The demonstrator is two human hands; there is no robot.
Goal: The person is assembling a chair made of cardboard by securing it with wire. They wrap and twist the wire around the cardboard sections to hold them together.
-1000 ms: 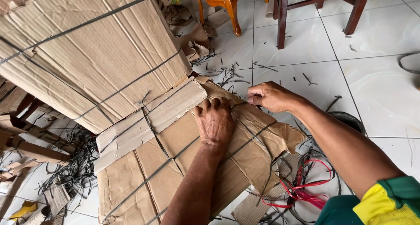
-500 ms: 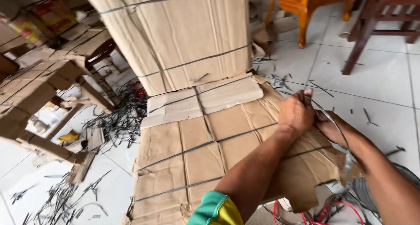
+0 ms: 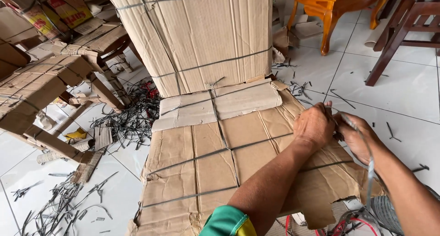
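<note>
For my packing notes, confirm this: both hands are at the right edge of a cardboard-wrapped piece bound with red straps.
Not quite: the head view shows the straps are grey, not red. Both the left hand and right hand are at the cardboard-wrapped piece's right edge.

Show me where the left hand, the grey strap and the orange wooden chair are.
left hand [image 3: 316, 126], head view, back of hand.
grey strap [image 3: 368, 158], head view, hanging stretch.
orange wooden chair [image 3: 329, 32], head view, front leg.

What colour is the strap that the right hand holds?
The strap in the right hand is grey, seen best in the head view.
</note>
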